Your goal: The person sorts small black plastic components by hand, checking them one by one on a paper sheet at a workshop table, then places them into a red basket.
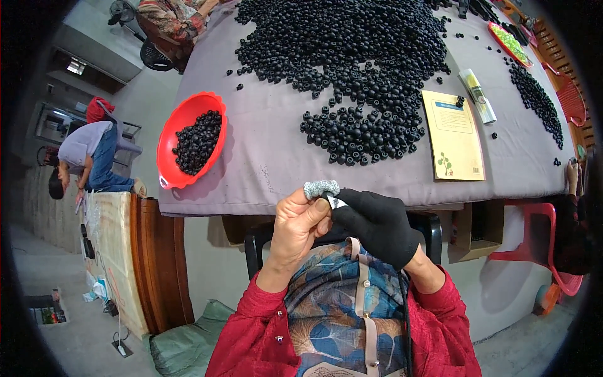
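My left hand (296, 220) and right hand (377, 229) met at the centre of the frame, just below the table's near edge. Between them was a small pale piece (336, 202), pointed and dark-marked, too small for me to name. My right fingers, in a black glove, were closed on it; my left thumb and index were pinched right beside it, though I couldn't tell whether they gripped anything. A grey speckled cover (321, 188) wrapped that index finger, probably to spare the skin where it pressed. I had both hands close in front of my body, I think to steady such fine work.

Beyond, a grey-mauve cloth (270, 147) covered the table. A great heap of black beads (352, 38) spread across the top middle, tapering toward me, which kept plenty within reach. A red bowl (164, 147) with a scalloped rim stood at left of centre, holding a smaller lot, likely to keep those apart. Right of the heap lay a yellow booklet (455, 141) and a clear packet (477, 95); at the upper right was a red-rimmed plate (526, 61) of green bits.

Around the table, someone in patterned clothes (169, 28) sat at the upper left, another person (94, 147) bent over at far left, and red chairs (546, 245) stood at the right. A green sack (188, 342) slumped at lower left.
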{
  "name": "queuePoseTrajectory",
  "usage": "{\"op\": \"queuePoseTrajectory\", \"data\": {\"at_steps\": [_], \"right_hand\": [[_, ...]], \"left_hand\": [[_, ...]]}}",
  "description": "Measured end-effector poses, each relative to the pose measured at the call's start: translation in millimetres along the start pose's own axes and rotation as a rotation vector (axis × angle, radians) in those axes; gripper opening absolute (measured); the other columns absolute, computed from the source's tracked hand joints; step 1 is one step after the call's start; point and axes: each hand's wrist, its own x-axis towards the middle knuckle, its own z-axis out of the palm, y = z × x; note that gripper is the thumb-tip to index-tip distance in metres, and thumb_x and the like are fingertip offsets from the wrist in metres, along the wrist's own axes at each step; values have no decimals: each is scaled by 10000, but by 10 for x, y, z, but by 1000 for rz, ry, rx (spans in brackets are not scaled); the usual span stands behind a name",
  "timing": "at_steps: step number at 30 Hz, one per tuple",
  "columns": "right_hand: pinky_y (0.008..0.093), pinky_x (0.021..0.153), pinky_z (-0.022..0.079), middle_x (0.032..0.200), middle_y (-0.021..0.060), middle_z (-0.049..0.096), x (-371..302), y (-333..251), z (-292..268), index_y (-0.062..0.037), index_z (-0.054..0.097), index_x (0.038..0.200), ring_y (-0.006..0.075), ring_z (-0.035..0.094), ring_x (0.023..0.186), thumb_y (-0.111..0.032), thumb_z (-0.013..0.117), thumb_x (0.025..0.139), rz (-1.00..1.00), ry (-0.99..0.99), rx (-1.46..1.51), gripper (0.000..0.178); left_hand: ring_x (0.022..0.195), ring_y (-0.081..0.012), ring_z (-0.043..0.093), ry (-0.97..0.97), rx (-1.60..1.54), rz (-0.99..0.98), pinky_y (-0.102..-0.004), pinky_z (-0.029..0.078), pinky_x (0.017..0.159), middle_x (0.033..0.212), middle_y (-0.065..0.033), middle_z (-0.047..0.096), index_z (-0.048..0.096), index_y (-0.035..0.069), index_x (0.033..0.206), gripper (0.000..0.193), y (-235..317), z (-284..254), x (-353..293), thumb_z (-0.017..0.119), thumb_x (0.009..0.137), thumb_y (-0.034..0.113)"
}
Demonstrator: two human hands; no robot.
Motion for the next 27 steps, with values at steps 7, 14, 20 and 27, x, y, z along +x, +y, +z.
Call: {"op": "queuePoseTrajectory", "data": {"at_steps": [7, 14, 20, 27], "right_hand": [[289, 602, 474, 793, 122, 615, -1, 31, 16, -77, 596, 1023, 226, 619, 688, -194, 612, 781, 15, -12, -42, 269], [295, 609, 475, 795, 128, 613, -1, 22, 33, -77, 597, 1019, 231, 618, 696, -195, 607, 784, 13, 22, -57, 263], [266, 604, 474, 797, 105, 619, 13, 47, 42, -26, 593, 1003, 170, 589, 696, -122, 612, 778, 4, 16, -93, 246], [277, 616, 471, 785, 109, 614, 34, 77, 62, -49, 601, 971, 198, 613, 686, -170, 608, 785, 46, 75, -37, 222]], "left_hand": [[498, -31, 420, 12, 95, 36, -156, 306, 443, 635, 11, 532, 593, 9, 980, 156, -5, -3, -13, 532, 851, 72], [510, -25, 423, 4, 104, 48, -149, 305, 446, 662, 19, 541, 590, 15, 1012, 180, -26, -5, 1, 535, 850, 70], [529, -26, 450, 18, 110, 57, -143, 330, 458, 701, 4, 569, 591, 15, 1010, 178, -66, -40, 21, 532, 847, 55], [515, -42, 456, 30, 20, 20, -161, 335, 453, 691, 0, 563, 588, 22, 1004, 177, -100, -41, 58, 546, 842, 77]]}}
